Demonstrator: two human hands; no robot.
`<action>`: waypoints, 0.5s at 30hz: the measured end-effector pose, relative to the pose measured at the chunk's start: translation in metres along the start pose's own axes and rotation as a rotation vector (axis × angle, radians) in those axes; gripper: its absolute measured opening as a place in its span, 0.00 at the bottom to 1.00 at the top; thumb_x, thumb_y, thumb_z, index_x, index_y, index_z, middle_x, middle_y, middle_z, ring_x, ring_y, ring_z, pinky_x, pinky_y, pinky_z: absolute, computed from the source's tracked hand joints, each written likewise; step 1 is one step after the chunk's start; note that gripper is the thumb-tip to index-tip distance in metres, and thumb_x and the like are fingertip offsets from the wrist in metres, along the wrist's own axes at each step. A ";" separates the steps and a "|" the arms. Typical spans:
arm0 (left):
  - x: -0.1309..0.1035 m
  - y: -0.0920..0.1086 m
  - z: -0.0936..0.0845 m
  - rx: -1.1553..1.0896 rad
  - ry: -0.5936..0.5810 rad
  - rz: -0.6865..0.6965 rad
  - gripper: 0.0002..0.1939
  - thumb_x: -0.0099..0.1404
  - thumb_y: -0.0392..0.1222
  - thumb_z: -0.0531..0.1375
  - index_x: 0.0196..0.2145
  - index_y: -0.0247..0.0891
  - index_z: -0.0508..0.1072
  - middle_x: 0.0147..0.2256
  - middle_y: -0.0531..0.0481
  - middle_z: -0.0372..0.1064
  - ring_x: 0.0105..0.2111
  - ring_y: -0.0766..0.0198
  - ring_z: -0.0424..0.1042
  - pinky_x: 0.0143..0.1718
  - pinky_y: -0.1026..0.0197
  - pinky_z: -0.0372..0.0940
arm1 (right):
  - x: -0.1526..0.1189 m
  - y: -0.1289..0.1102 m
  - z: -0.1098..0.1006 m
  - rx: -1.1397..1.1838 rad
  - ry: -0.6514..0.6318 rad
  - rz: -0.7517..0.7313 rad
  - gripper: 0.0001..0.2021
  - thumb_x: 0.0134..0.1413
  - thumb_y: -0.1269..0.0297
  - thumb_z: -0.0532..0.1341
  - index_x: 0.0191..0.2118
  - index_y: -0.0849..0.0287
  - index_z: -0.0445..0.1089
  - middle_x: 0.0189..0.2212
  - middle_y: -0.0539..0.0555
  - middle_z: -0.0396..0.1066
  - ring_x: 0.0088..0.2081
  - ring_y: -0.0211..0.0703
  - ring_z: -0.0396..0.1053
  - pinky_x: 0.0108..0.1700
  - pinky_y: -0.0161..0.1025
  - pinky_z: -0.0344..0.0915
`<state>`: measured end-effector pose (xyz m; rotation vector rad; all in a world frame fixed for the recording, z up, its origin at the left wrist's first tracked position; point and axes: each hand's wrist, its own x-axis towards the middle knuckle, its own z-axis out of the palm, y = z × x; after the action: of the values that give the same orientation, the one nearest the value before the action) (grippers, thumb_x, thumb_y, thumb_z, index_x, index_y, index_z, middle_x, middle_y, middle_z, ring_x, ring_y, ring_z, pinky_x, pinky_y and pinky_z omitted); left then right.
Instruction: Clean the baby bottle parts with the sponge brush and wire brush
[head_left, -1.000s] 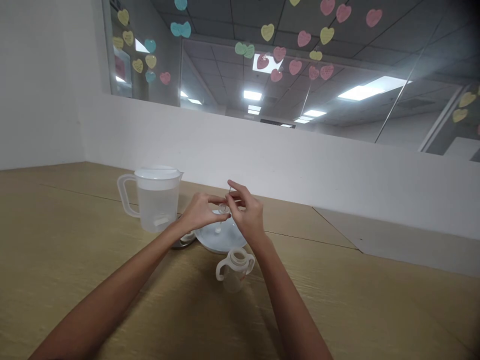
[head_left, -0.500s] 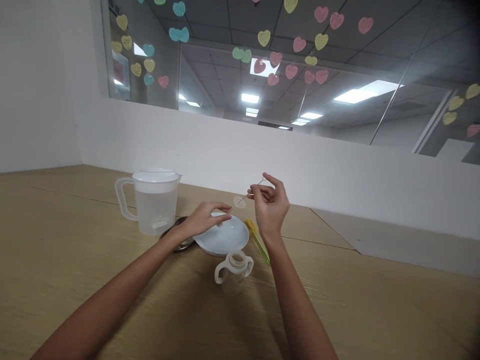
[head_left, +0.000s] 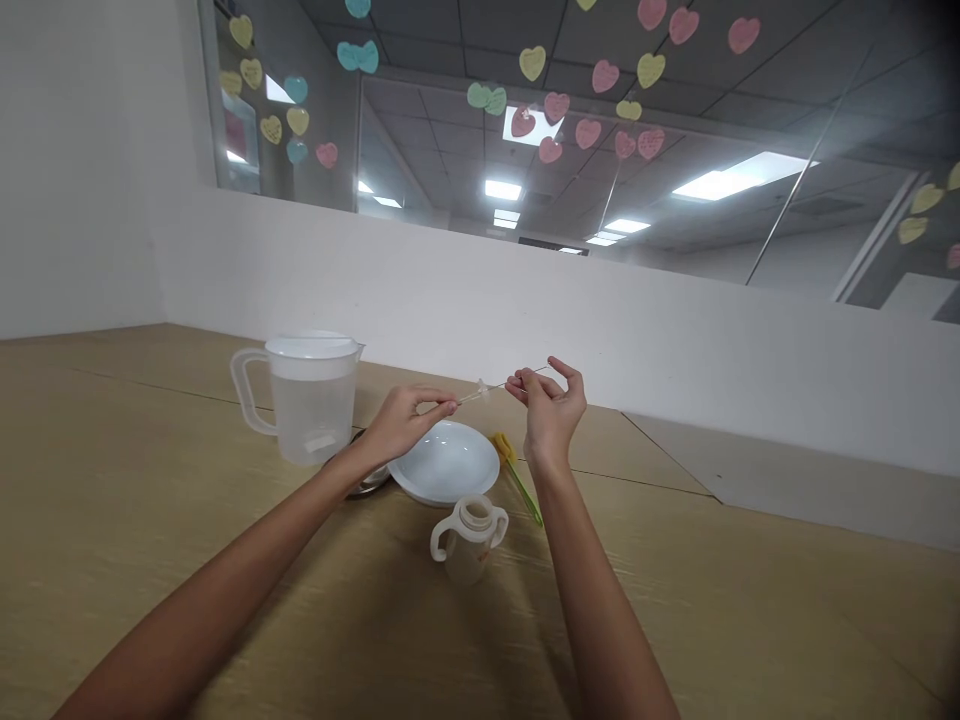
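Above the white bowl (head_left: 444, 465), my left hand (head_left: 405, 420) pinches a thin clear straw (head_left: 469, 397) with a translucent disc-shaped piece (head_left: 483, 389) around it. My right hand (head_left: 553, 410) grips a thin wire straw brush (head_left: 498, 385) between thumb and fingers, its little finger raised. The wire runs in line with the straw and appears to enter it; any bristles are hidden. Below the bowl stands a lidless two-handled sippy cup (head_left: 469, 550), upright. A yellow-headed brush with a green handle (head_left: 517, 480) lies right of the bowl.
To the left stands a lidded clear pitcher (head_left: 311, 405), seemingly holding some water. A dark metal dish (head_left: 367, 487) is partly hidden behind my left forearm. The wooden table (head_left: 712, 600) meets a white wall (head_left: 420, 290) below a window with heart-shaped notes.
My right hand has moved slightly right and down, bringing the wire nearer to level. My left hand has risen a little, and the disc now shows edge-on.
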<state>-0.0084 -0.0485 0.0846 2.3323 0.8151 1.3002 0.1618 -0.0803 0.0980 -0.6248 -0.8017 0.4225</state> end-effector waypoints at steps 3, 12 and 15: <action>-0.001 0.000 0.002 -0.010 0.015 -0.003 0.15 0.60 0.49 0.56 0.35 0.36 0.77 0.39 0.46 0.74 0.40 0.59 0.71 0.43 0.61 0.63 | -0.001 0.002 0.000 0.011 0.003 0.017 0.19 0.41 0.70 0.63 0.41 0.60 0.57 0.20 0.45 0.70 0.25 0.37 0.71 0.35 0.41 0.72; -0.001 0.002 0.003 -0.041 0.007 -0.044 0.15 0.59 0.49 0.56 0.32 0.36 0.77 0.37 0.48 0.74 0.39 0.59 0.71 0.39 0.62 0.64 | -0.003 0.009 0.000 -0.034 -0.059 0.066 0.20 0.41 0.69 0.63 0.42 0.59 0.56 0.20 0.44 0.69 0.25 0.36 0.71 0.36 0.41 0.73; -0.002 0.003 0.006 -0.026 -0.043 -0.053 0.14 0.59 0.48 0.56 0.31 0.36 0.77 0.36 0.49 0.75 0.37 0.59 0.71 0.37 0.63 0.64 | -0.003 0.008 0.001 -0.041 -0.095 0.056 0.20 0.41 0.68 0.64 0.42 0.59 0.57 0.20 0.44 0.69 0.25 0.36 0.71 0.35 0.41 0.73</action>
<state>-0.0030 -0.0525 0.0819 2.2948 0.8358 1.2277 0.1579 -0.0754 0.0913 -0.6703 -0.8867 0.4903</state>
